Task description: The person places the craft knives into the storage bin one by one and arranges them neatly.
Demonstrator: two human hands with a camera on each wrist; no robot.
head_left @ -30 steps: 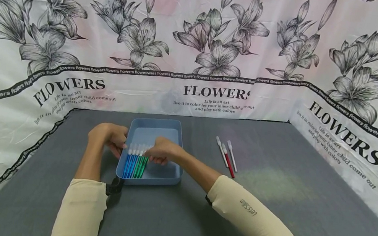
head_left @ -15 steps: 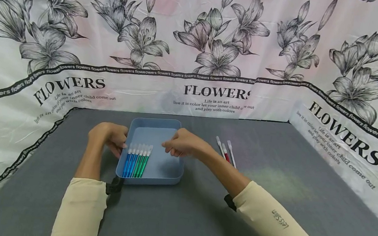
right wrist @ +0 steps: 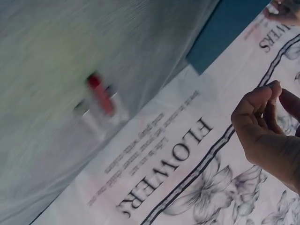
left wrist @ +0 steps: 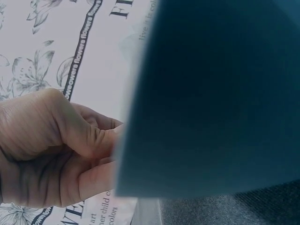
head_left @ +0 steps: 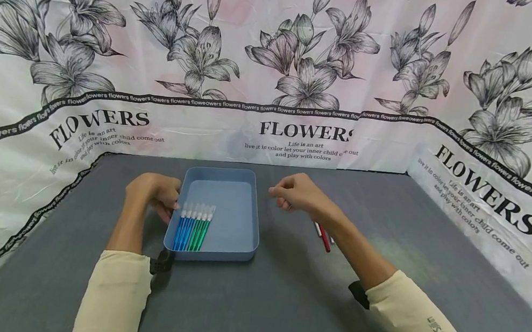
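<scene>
My left hand point(head_left: 154, 195) grips the left wall of a blue-grey tray point(head_left: 256, 224). In the left wrist view the left hand's point(left wrist: 65, 150) thumb and fingers meet the tray's blurred wall point(left wrist: 206, 112), which hides some fingertips. Inside the tray, blue marker pens point(head_left: 183, 233) and green marker pens point(head_left: 198, 234) with clear caps lie side by side at the lower left. My right hand point(head_left: 298, 192) is in the air right of the tray, its fingers loosely bent. In the right wrist view the right hand point(right wrist: 262, 122) holds nothing.
Right of the tray, partly behind the right forearm, lie a red marker pen point(head_left: 324, 239) and white ones. The right wrist view shows the red pen point(right wrist: 101, 93) blurred. A grey cloth point(head_left: 232, 303) covers the table, and a flower-printed curtain point(head_left: 211, 133) stands behind.
My right hand has left the tray's pens, rising and moving right past the rim towards the loose pens. The left hand and tray have stayed put.
</scene>
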